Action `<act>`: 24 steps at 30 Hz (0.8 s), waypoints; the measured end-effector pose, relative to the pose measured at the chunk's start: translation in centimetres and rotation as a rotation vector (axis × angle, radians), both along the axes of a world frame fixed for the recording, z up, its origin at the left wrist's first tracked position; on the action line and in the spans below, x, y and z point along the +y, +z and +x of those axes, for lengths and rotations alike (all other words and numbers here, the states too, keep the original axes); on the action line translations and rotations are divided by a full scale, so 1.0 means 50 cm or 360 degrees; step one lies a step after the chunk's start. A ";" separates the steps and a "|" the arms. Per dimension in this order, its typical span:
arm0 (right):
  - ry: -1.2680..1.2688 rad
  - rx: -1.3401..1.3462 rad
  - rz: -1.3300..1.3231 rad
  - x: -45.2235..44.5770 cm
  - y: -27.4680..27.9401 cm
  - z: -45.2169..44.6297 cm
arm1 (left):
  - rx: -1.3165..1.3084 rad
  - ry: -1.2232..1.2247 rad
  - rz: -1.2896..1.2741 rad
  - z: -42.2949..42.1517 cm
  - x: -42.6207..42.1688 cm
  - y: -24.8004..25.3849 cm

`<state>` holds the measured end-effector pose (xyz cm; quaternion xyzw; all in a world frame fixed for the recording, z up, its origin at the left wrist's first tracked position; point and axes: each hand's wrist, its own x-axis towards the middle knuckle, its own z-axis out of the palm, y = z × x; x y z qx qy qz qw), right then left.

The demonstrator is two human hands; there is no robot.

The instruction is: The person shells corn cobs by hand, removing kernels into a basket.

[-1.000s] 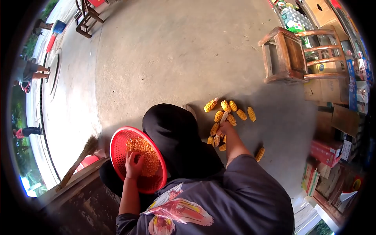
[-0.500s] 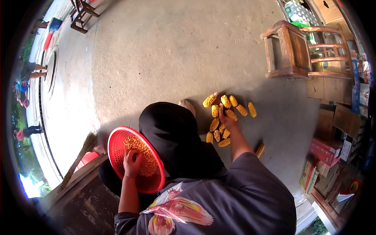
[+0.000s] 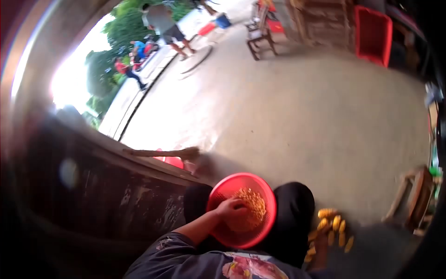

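Observation:
A red perforated plastic basket rests on my lap between my black-trousered knees, with loose corn kernels inside. My left hand is in the basket, its fingers curled down at the kernels; whatever is between them is hidden. Down on the floor to the right lie several yellow ears of corn. Among them is my right hand, dark and blurred, so its fingers and any ear in them cannot be made out.
A straw broom lies at the left by a dark wooden panel. Wooden chairs stand at the far side and at the right. A red crate is at the back right. Several people are outside, one in grey.
My view has swung up and to the left, showing more of the doorway and far floor. My left hand stays in the basket; my right hand remains among the ears of corn.

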<state>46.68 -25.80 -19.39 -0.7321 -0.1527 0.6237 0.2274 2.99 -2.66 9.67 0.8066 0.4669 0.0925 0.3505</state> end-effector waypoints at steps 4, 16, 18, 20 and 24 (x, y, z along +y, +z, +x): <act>-0.1077 0.0818 0.0216 0.076 0.244 0.020 | -0.0092 0.0107 -0.0117 -0.016 0.011 0.025; 0.0314 0.1589 0.1708 0.533 0.884 -0.228 | -0.0915 0.0649 -0.1148 -0.048 0.015 0.046; 0.0609 0.1505 0.1536 0.550 0.885 -0.346 | -0.1342 0.0674 -0.1524 -0.064 0.015 0.036; 0.1185 0.0969 0.1412 0.565 0.846 -0.445 | -0.1647 0.0590 -0.1710 -0.092 0.024 0.008; 0.1781 -0.0422 0.1804 0.530 0.728 -0.598 | -0.1762 0.0551 -0.1869 -0.113 0.045 0.000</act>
